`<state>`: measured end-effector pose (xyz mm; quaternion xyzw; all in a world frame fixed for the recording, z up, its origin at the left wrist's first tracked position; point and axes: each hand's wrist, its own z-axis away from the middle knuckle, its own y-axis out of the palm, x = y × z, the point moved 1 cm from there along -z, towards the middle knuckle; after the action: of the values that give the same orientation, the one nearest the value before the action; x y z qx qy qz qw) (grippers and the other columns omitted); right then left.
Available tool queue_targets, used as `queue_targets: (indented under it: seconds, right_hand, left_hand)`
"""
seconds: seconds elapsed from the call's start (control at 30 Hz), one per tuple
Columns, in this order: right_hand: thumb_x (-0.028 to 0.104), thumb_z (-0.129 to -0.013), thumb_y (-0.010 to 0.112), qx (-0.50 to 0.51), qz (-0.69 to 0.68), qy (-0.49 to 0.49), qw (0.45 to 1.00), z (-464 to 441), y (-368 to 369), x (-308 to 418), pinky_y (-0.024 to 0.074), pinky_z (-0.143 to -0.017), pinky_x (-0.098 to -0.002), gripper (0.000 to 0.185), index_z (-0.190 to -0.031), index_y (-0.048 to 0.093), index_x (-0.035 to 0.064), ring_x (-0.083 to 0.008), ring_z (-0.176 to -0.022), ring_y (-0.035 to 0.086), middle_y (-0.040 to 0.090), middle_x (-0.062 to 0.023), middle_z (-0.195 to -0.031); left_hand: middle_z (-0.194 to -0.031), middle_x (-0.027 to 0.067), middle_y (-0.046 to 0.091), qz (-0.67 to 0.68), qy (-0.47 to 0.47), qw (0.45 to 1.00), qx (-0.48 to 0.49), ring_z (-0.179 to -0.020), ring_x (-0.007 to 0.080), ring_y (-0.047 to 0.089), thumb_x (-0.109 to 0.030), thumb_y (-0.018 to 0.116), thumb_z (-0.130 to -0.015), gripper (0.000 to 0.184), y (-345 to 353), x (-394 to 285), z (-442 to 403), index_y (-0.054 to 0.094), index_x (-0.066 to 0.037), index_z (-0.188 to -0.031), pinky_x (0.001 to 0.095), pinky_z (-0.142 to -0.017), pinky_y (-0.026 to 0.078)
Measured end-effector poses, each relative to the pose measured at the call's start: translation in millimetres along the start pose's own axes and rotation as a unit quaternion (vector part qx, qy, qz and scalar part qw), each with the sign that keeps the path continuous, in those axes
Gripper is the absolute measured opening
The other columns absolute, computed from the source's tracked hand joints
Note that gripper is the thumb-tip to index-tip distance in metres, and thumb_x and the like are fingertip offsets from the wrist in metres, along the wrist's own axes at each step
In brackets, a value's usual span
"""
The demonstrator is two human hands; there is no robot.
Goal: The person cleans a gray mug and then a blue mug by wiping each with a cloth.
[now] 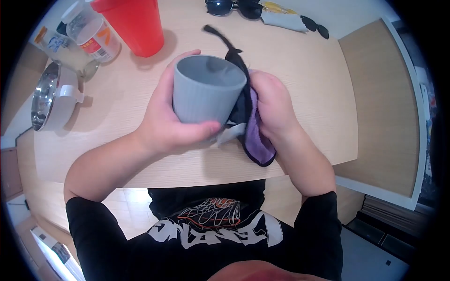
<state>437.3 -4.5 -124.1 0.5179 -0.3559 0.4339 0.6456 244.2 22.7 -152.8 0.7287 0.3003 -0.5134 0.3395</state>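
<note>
A grey cup (202, 100) is held above the table, its mouth tilted up toward me, and the inside looks bare. My left hand (171, 122) wraps round its left side, thumb across the front and fingers behind. In my right hand (274, 103) is a purple and black cloth (255, 136), pressed against the cup's right side. A black strap (220, 35) sticks up from the cloth. Most of the right fingers are hidden behind the cloth. A small grey piece (233, 133) shows below the cup; I cannot tell what it belongs to.
A red cup (136, 28) stands at the back left. Beside it are a clear plastic cup (99, 40), a glass bottle (65, 51) and a steel-lined white mug (61, 100) on its side. Sunglasses (234, 7) lie at the back. A wooden partition (379, 93) borders the table's right.
</note>
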Motion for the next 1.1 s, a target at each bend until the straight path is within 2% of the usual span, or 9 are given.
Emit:
queue_targets:
  seconds: [0.13,0.23,0.33,0.47,0.6,0.63,0.77,0.97,1.1]
  right_hand:
    - [0.012,-0.098,0.046,0.038,-0.024,0.048,0.998,10.4,6.2,9.3,0.0497,-0.070,-0.0239,0.027,-0.094,0.067,-0.0047,-0.0092,-0.077,0.060,0.068,-0.0052,-0.088]
    - [0.014,-0.102,0.044,0.049,0.022,0.011,0.999,17.5,7.3,11.2,0.0506,-0.071,-0.0245,0.029,-0.101,0.066,-0.0051,-0.0094,-0.078,0.061,0.069,-0.0054,-0.092]
    - [0.016,-0.104,0.045,0.067,-0.049,-0.043,0.996,23.5,9.7,5.4,0.0513,-0.073,-0.0248,0.029,-0.107,0.064,-0.0048,-0.0086,-0.080,0.062,0.068,-0.0052,-0.096]
    - [0.018,-0.104,0.050,0.185,-0.125,-0.023,0.974,19.9,-3.1,6.0,0.0529,-0.082,-0.0260,0.029,-0.116,0.062,-0.0054,-0.0101,-0.090,0.064,0.068,-0.0070,-0.104]
    - [0.014,-0.099,0.059,0.225,-0.113,-0.048,0.966,19.8,-1.2,5.9,0.0527,-0.091,-0.0284,0.034,-0.126,0.055,-0.0068,-0.0139,-0.101,0.065,0.067,-0.0106,-0.115]
    - [0.012,-0.098,0.061,0.253,-0.105,-0.062,0.960,19.2,-3.0,4.4,0.0525,-0.093,-0.0292,0.038,-0.129,0.053,-0.0072,-0.0151,-0.104,0.065,0.066,-0.0116,-0.117]
    - [0.000,-0.089,0.069,0.278,-0.131,-0.036,0.951,18.1,-6.1,3.5,0.0498,-0.099,-0.0303,0.051,-0.135,0.047,-0.0080,-0.0169,-0.112,0.063,0.065,-0.0132,-0.121]
    - [-0.004,-0.080,0.077,0.243,-0.045,-0.101,0.964,19.9,1.8,5.0,0.0485,-0.100,-0.0311,0.068,-0.138,0.043,-0.0078,-0.0173,-0.113,0.062,0.059,-0.0135,-0.129]
    - [-0.004,-0.079,0.078,0.229,0.115,-0.268,0.929,17.4,-0.1,-1.6,0.0492,-0.098,-0.0303,0.063,-0.133,0.046,-0.0055,-0.0161,-0.111,0.062,0.059,-0.0136,-0.127]
  left_hand:
    - [-0.136,0.0143,0.048,-0.094,0.109,0.989,0.031,-0.126,0.0235,0.049,-0.019,0.087,-0.065,0.110,-3.4,2.7,3.3,0.021,-0.001,-0.151,0.0380,-0.106,0.040]
    - [-0.137,0.0144,0.048,-0.044,0.091,0.994,0.031,-0.126,0.0240,0.050,-0.020,0.088,-0.064,0.109,-2.5,4.0,4.4,0.024,-0.001,-0.149,0.0387,-0.107,0.040]
    - [-0.134,0.0170,0.052,0.075,0.056,0.995,0.020,-0.124,0.0270,0.054,-0.030,0.086,-0.064,0.111,0.8,7.9,3.1,0.023,0.001,-0.150,0.0412,-0.104,0.045]
    - [-0.137,0.0178,0.050,0.203,-0.040,0.978,0.004,-0.124,0.0291,0.055,-0.027,0.084,-0.065,0.107,3.6,-1.9,3.4,0.025,-0.004,-0.151,0.0432,-0.101,0.050]
    - [-0.145,0.0186,0.043,0.252,-0.104,0.962,0.021,-0.132,0.0331,0.048,-0.042,0.081,-0.067,0.110,-3.3,-7.0,1.3,0.023,-0.006,-0.153,0.0473,-0.109,0.044]
    - [-0.133,0.0205,0.053,0.386,-0.072,0.918,0.051,-0.119,0.0304,0.059,-0.024,0.074,-0.076,0.085,0.8,-2.4,1.3,0.032,-0.001,-0.147,0.0418,-0.099,0.051]
    - [-0.132,0.0222,0.055,0.407,-0.074,0.908,0.067,-0.116,0.0326,0.060,-0.036,0.067,-0.084,0.078,-3.3,6.9,2.2,0.036,0.003,-0.143,0.0428,-0.102,0.048]
    - [-0.129,0.0225,0.059,0.416,-0.093,0.904,0.038,-0.116,0.0315,0.061,-0.039,0.064,-0.085,0.072,-6.9,5.0,3.5,0.044,0.007,-0.136,0.0421,-0.101,0.049]
    - [-0.125,0.0212,0.060,0.406,-0.067,0.911,0.024,-0.113,0.0304,0.062,-0.041,0.064,-0.083,0.071,-8.3,4.0,0.8,0.046,0.006,-0.133,0.0414,-0.100,0.050]
